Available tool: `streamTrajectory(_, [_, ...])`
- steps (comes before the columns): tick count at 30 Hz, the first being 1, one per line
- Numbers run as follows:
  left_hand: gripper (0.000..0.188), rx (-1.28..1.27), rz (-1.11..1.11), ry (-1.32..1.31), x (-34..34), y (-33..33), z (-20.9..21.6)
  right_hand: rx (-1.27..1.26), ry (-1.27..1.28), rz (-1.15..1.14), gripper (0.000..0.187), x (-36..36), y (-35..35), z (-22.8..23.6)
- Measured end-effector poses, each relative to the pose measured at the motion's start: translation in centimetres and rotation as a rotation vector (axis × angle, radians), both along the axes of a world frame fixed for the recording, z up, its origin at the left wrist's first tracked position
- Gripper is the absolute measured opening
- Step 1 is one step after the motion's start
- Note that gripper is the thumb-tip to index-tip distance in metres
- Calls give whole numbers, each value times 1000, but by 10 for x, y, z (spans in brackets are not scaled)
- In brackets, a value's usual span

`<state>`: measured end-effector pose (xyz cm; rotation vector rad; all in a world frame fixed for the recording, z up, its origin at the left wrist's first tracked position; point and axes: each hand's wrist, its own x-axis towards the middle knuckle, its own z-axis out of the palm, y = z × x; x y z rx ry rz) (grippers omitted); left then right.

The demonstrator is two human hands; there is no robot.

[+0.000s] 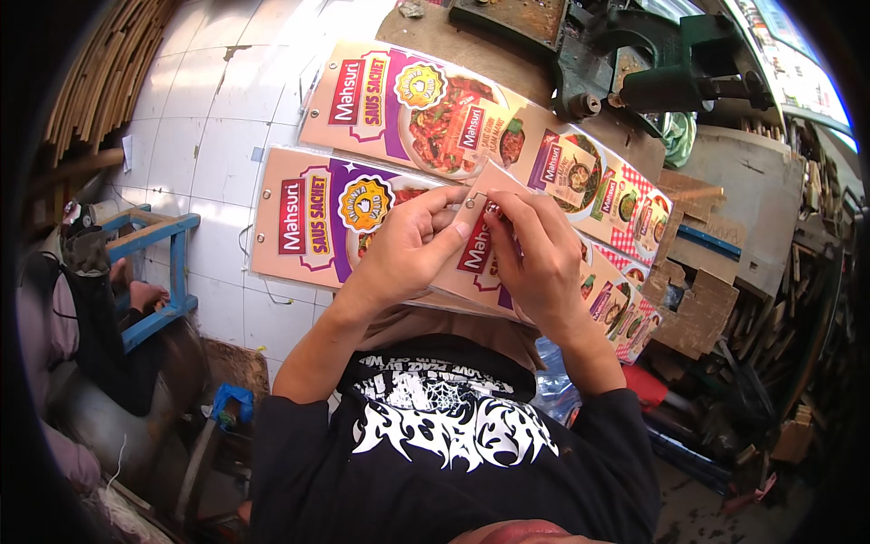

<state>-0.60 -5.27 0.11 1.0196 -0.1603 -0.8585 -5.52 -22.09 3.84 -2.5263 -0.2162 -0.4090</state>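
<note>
A peach and purple printed food-advert sheet [477, 276] is tilted in front of me over the others. My left hand [410, 243] is closed on its left edge, thumb on top near the upper corner. The thumb and bent fingers of my right hand [546, 258] are closed at the same corner, beside a small metal eyelet [470, 201]. Whether a tiny piece is between those fingers is hidden. Beneath lies a matching sheet [272, 213], with an eyelet at its left end. Another such sheet [435, 82] lies farther away, also with eyelets.
A dark green metal press [671, 77] stands on the worn wooden bench [517, 41] at far right. Cardboard pieces [698, 308] are at right. On the left are a blue stool frame [177, 272], another person's foot [148, 296] and stacked wood strips [104, 77] by the tiled floor [217, 118].
</note>
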Motion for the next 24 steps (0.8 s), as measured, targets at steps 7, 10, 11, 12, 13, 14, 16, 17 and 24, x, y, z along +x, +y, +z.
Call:
streamTrajectory(7, [44,4,17,-6,-1,-1,-2,-20,-21,48,26,0,-3,-2])
streamTrajectory(10, [44,29,34,-16,-2,-1,-5,-40,-37,56,26,1,-3,-2])
streamTrajectory(11, [44,29,35,-15,-3,-1,-6,-43,-37,57,26,1,-3,-2])
streamTrajectory(12, [45,29,42,-23,-3,-1,-8,-44,-36,58,26,2,-2,-2])
streamTrajectory(13, [46,32,45,-33,-3,-2,-9,-57,-36,68,26,1,-3,-2])
streamTrajectory(14, [46,35,43,-35,-4,-3,-10,-70,-36,78,27,1,-4,-2])
streamTrajectory(16, [47,33,58,-30,-5,-4,-11,-91,-48,91,28,2,-4,0])
streamTrajectory(17, [47,32,59,-29,-5,-4,-11,-115,-58,106,29,2,-4,0])
streamTrajectory(24, [47,37,115,-50,-7,-6,-14,-279,-70,179,34,3,-5,-1])
